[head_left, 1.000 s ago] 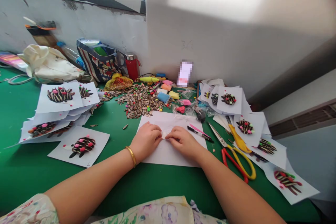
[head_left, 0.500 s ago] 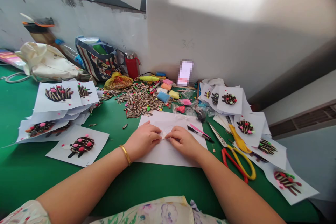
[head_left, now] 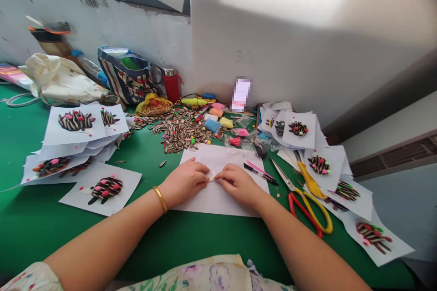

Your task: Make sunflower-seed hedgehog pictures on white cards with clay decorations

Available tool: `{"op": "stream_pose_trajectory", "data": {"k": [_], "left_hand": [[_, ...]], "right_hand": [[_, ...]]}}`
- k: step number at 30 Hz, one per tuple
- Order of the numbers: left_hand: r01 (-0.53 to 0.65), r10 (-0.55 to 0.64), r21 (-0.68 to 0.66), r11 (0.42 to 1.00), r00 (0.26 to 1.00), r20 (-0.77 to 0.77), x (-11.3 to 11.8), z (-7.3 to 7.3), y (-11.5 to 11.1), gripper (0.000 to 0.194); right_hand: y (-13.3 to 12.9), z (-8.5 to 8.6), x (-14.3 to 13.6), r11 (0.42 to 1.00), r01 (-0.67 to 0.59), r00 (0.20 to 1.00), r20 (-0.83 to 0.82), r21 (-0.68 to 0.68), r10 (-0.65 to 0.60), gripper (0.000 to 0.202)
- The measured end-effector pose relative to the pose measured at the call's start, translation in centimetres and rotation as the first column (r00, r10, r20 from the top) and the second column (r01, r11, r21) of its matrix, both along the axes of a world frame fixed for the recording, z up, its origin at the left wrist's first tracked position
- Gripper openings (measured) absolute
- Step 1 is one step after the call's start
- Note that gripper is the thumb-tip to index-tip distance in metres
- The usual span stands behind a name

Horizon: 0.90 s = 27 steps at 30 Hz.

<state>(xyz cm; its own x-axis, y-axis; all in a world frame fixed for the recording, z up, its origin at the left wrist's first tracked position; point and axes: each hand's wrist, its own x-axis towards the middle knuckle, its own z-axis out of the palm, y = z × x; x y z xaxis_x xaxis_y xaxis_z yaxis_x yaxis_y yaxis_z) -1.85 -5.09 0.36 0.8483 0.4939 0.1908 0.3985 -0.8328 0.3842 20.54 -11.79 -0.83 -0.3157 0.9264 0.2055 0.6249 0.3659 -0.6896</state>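
A white sheet of paper point(head_left: 218, 204) with faint pencil lines lies in front of me on the green table. At its middle is a small lump of white modelling clay point(head_left: 212, 176), mostly covered by my fingers. From the left, my left hand point(head_left: 186, 183) rests on the paper, its closed fingers pressed against the clay. My right hand point(head_left: 237, 184) is closed from the other side, thumb and forefinger pinching at the clay's edge. Beside the right hand, a black pen point(head_left: 261, 174) and a pink pen point(head_left: 260, 169) lie across the sheet's right edge.
Sunflower seeds point(head_left: 184, 129) are heaped behind the paper, beside colored clay packets point(head_left: 212, 125). Scissors point(head_left: 307, 204) and a yellow cutter point(head_left: 310, 179) lie at right. Seed-decorated cards point(head_left: 73, 145) are stacked left, more cards point(head_left: 358, 195) right. A red flask point(head_left: 171, 86) stands at the back.
My left wrist and forearm have shifted very slightly left. Both hands stay at the same spot on the paper, with the fingers hardly moved.
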Motion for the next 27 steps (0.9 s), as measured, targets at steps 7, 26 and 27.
{"op": "stream_pose_trajectory", "data": {"k": [7, 26, 27], "left_hand": [[0.011, -0.011, 0.004, 1.000, 1.000, -0.018, -0.1, 0.4, 0.0, 0.016], [-0.047, 0.048, 0.031, 0.998, 0.999, -0.026, 0.2, 0.4, -1.0, 0.015], [-0.053, 0.054, 0.038, 0.998, 0.998, -0.027, 0.3, 0.3, -1.1, 0.016]], "right_hand": [[0.0, 0.1, 0.0, 1.000, -0.004, 1.000, 0.007, -0.004, 0.004, 0.026], [0.0, 0.4, 0.0, 1.000, -0.020, 0.999, 0.027, -0.011, 0.020, 0.027], [0.0, 0.4, 0.0, 1.000, -0.020, 0.999, 0.027, -0.010, 0.020, 0.027]]}}
